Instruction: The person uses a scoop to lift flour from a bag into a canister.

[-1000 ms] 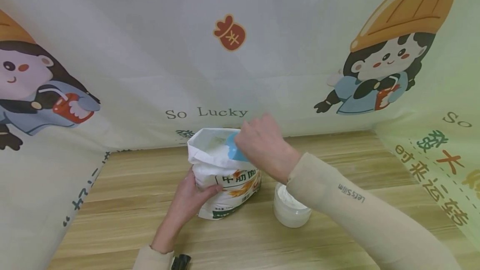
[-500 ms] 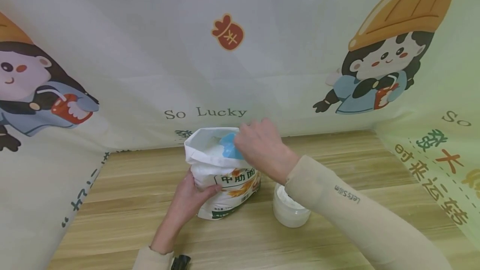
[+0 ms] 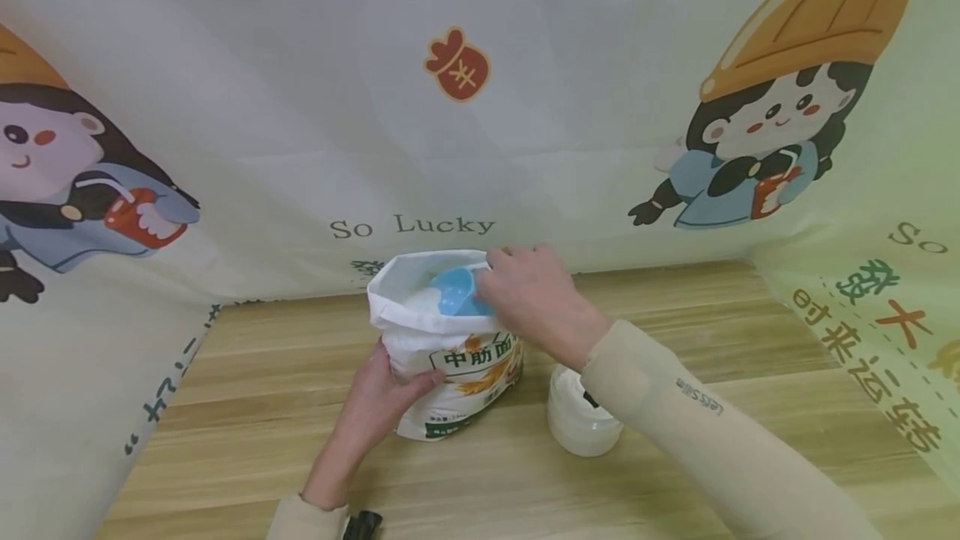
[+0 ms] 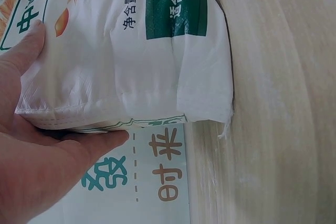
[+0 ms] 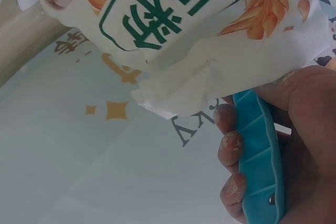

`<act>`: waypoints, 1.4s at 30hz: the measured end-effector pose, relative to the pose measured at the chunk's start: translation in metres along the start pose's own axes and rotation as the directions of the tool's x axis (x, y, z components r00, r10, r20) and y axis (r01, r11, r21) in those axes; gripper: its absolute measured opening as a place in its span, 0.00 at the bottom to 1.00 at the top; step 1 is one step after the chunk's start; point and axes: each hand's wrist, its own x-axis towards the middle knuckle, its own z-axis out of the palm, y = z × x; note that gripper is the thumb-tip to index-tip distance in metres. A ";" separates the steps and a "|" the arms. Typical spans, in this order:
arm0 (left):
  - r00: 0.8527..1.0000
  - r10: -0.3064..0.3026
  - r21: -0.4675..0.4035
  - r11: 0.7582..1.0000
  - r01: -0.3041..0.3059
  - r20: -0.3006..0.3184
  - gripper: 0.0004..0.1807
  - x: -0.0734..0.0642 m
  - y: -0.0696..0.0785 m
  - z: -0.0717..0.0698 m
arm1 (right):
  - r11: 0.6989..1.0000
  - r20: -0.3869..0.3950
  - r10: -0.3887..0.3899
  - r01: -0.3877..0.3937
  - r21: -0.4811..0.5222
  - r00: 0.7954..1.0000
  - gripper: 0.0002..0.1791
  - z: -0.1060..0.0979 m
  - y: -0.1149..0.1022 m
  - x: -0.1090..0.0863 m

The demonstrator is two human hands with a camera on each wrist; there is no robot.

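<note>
A white flour bag (image 3: 457, 382) stands upright on the table with its top rolled back and white flour (image 3: 424, 301) inside. My left hand (image 3: 386, 390) grips its left side, thumb on the printed front; the left wrist view shows fingers behind the bag's edge. In my right hand (image 3: 536, 298) is a blue scoop (image 3: 456, 290), its bowl in the bag's mouth. Fingers wrap the ribbed scoop handle (image 5: 257, 156) in the right wrist view, with white powder on them. Below my right wrist stands a clear round jar (image 3: 583, 423) of white powder, partly covered by the sleeve.
The wood-grain table (image 3: 262, 407) is backed by a printed cloth (image 3: 300, 107), with cloth along both sides too. A black wrist strap (image 3: 363, 525) shows at my left cuff.
The scoop's bowl has tipped up and shows more in the bag's mouth, as my right hand turned and shifted slightly right. My left hand keeps its hold on the bag.
</note>
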 end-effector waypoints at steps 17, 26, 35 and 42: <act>1.000 0.010 0.015 1.000 -0.010 -0.001 0.41 0.002 -0.001 0.001 | 0.976 -0.114 0.014 0.011 0.218 0.993 0.15 0.010 0.022 -0.014; 1.000 0.002 0.005 1.000 -0.002 0.005 0.41 0.002 -0.002 0.001 | 0.941 -0.187 0.027 0.038 0.336 0.982 0.12 0.020 0.025 -0.022; 1.000 -0.003 0.014 1.000 0.003 -0.001 0.41 0.002 -0.001 0.001 | 0.918 -0.248 0.036 0.066 0.390 0.968 0.13 0.028 0.030 -0.030; 1.000 -0.008 0.018 1.000 0.008 -0.007 0.40 0.001 0.000 0.001 | 0.898 -0.252 0.075 0.044 0.439 0.965 0.15 0.029 0.037 -0.037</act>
